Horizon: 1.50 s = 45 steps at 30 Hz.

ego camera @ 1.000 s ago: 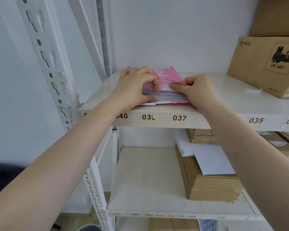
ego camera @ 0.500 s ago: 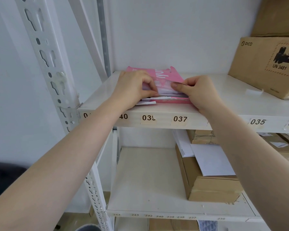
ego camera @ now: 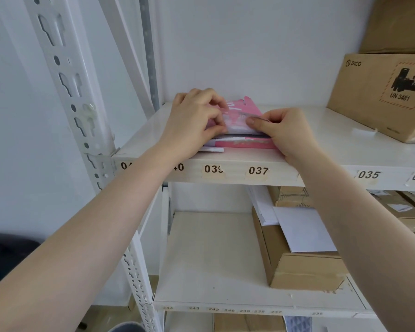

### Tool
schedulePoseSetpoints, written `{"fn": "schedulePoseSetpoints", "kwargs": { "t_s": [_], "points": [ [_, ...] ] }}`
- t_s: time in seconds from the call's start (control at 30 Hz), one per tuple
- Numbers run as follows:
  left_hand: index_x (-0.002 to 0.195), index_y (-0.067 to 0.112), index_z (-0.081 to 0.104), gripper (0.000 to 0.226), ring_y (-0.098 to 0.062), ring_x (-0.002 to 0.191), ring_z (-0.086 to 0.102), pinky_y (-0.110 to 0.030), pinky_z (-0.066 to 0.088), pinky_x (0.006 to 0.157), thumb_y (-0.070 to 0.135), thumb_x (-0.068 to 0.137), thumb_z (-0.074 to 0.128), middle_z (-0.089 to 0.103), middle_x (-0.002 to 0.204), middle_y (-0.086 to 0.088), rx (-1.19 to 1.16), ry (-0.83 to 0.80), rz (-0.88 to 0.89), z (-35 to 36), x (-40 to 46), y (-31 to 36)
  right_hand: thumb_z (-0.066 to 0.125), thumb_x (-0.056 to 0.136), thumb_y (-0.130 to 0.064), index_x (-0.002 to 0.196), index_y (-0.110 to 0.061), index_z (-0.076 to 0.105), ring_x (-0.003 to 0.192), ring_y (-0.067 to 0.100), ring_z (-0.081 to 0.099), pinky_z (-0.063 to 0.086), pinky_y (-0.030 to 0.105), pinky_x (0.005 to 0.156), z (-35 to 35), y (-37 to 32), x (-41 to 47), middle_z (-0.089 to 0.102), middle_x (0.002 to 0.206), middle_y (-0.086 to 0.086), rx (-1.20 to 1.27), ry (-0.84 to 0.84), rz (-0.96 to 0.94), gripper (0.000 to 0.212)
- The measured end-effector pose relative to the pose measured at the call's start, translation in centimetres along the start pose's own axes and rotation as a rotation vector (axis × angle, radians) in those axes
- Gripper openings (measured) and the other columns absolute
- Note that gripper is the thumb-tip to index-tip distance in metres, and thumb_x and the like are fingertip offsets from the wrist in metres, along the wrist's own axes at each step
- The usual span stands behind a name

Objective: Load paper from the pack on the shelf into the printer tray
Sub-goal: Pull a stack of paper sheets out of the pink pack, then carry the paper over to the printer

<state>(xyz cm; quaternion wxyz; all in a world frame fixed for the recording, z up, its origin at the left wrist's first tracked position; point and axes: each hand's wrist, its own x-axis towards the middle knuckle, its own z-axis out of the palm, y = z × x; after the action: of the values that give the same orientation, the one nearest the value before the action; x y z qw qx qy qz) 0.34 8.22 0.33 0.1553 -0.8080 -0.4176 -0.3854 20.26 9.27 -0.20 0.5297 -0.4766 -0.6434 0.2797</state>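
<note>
White shelf [ego camera: 321, 149], both hands pinching pink paper pack [ego camera: 243, 111], arms outstretched

Both hands [ego camera: 192, 123] grip pink paper pack [ego camera: 246, 142] on shelf [ego camera: 321, 149]

Both bare arms reach up and forward, the left hand [ego camera: 192, 121] and right hand [ego camera: 285, 133] with fingers [ego camera: 256, 121] curled, pinching.

"PICO" and "UN 3481" on the cardboard box [ego camera: 379, 97] — shelf edge [ego camera: 235, 172] tags "037", "035" (others cut off)
</note>
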Motion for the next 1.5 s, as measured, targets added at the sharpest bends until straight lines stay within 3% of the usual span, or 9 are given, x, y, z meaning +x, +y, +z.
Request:
{"fn": "schedulePoseSetpoints", "kwargs": {
  "t_s": [0.23, 0.43, 0.57, 0.67, 0.87, 1.03, 1.23, 1.37, 1.5],
  "points": [
    [0.074, 0.023, 0.067, 0.014, -0.014, 0.112, 0.036, -0.027, 0.02, 0.092, 0.036, 0.079, 0.066, 0.059, 0.115, 0.01, 0.0, 0.105, 0.001, -0.9, -3.6, 2.5, 0.078, 0.072, -0.032, 0.108, -0.024, 0.065, 0.101, 0.004, 0.054, 0.04, 0.015, 0.083, -1.2, -0.9, -3.2, 0.064, 0.105, -0.009, -0.129, 0.109, -0.145, 0.039],
    [0.072, 0.024, 0.068, 0.012, -0.005, 0.108, 0.034, -0.024, 0.021, 0.087, 0.034, 0.079, 0.067, 0.057, 0.11, 0.015, -0.088, 0.117, -0.124, -2.0, -8.4, 4.1, 0.066, 0.082, -0.042, 0.097, -0.02, 0.056, 0.072, 0.012, 0.051, 0.045, 0.028, 0.066, -2.2, 0.9, -10.7, 0.055, 0.082, -0.006, 0.036, 0.439, 0.001, 0.029],
    [0.073, 0.023, 0.069, 0.015, 0.001, 0.104, 0.03, -0.021, 0.021, 0.091, 0.036, 0.079, 0.066, 0.053, 0.107, 0.019, -0.153, 0.117, -0.169, -2.2, -10.7, 5.2, 0.051, 0.089, -0.053, 0.097, -0.01, 0.065, 0.056, 0.013, 0.063, 0.048, 0.024, 0.05, -1.9, 1.6, -12.9, 0.072, 0.078, 0.007, 0.316, 0.105, 0.403, 0.046],
    [0.072, 0.023, 0.068, 0.017, -0.001, 0.106, 0.032, -0.019, 0.019, 0.094, 0.038, 0.079, 0.065, 0.053, 0.106, 0.018, -0.17, 0.08, -0.138, -2.2, -11.9, 5.6, 0.039, 0.09, -0.059, 0.107, -0.008, 0.067, 0.074, 0.02, 0.073, 0.057, 0.024, 0.058, -1.8, 0.9, -12.8, 0.076, 0.095, 0.011, 0.545, -0.159, 0.581, 0.061],
    [0.079, 0.025, 0.067, 0.018, -0.008, 0.109, 0.044, -0.032, 0.029, 0.095, 0.042, 0.081, 0.064, 0.057, 0.107, 0.015, -0.194, 0.009, -0.102, -2.1, -14.4, 6.5, 0.056, 0.093, -0.025, 0.101, -0.006, 0.066, 0.082, 0.016, 0.073, 0.059, 0.032, 0.077, -0.8, 0.7, -12.4, 0.075, 0.094, 0.005, 0.539, -0.116, 0.496, 0.023],
    [0.108, 0.021, 0.05, 0.044, -0.007, 0.109, 0.051, -0.023, 0.039, 0.088, 0.049, 0.076, 0.063, 0.053, 0.114, 0.011, -0.476, 0.305, -0.648, -4.3, -15.4, 4.8, 0.053, 0.094, -0.021, 0.092, -0.007, 0.068, 0.074, 0.014, 0.074, 0.058, 0.025, 0.061, -0.5, 1.3, -14.3, 0.078, 0.087, 0.002, 0.437, -0.146, 0.443, 0.02],
    [0.107, 0.02, 0.068, 0.047, -0.016, 0.092, 0.072, -0.032, 0.055, 0.075, 0.053, 0.074, 0.06, 0.075, 0.104, 0.001, -1.223, -0.237, -1.137, -5.3, -15.8, 3.0, 0.053, 0.091, -0.023, 0.089, -0.001, 0.069, 0.071, 0.02, 0.073, 0.058, 0.028, 0.057, 0.3, 2.8, -18.3, 0.077, 0.084, 0.009, 0.423, -0.157, 0.504, 0.027],
    [0.099, 0.011, 0.07, 0.042, -0.022, 0.084, 0.073, -0.03, 0.059, 0.065, 0.042, 0.071, 0.064, 0.076, 0.097, -0.007, -1.196, -0.283, -1.128, -4.0, -16.6, 2.9, 0.059, 0.084, -0.029, 0.096, 0.002, 0.069, 0.096, 0.041, 0.068, 0.049, 0.059, 0.088, 0.1, 3.7, -20.2, 0.074, 0.1, 0.02, 0.395, -0.189, 0.573, 0.034],
    [0.095, 0.012, 0.071, 0.032, -0.023, 0.088, 0.073, -0.035, 0.059, 0.075, 0.034, 0.073, 0.065, 0.076, 0.096, -0.006, -1.19, -0.328, -1.105, -2.8, -18.2, 3.0, 0.069, 0.077, -0.027, 0.097, -0.004, 0.07, 0.096, 0.035, 0.07, 0.053, 0.048, 0.087, -0.3, 3.9, -20.6, 0.075, 0.099, 0.014, 0.402, -0.244, 0.591, 0.03]
  ]
}}
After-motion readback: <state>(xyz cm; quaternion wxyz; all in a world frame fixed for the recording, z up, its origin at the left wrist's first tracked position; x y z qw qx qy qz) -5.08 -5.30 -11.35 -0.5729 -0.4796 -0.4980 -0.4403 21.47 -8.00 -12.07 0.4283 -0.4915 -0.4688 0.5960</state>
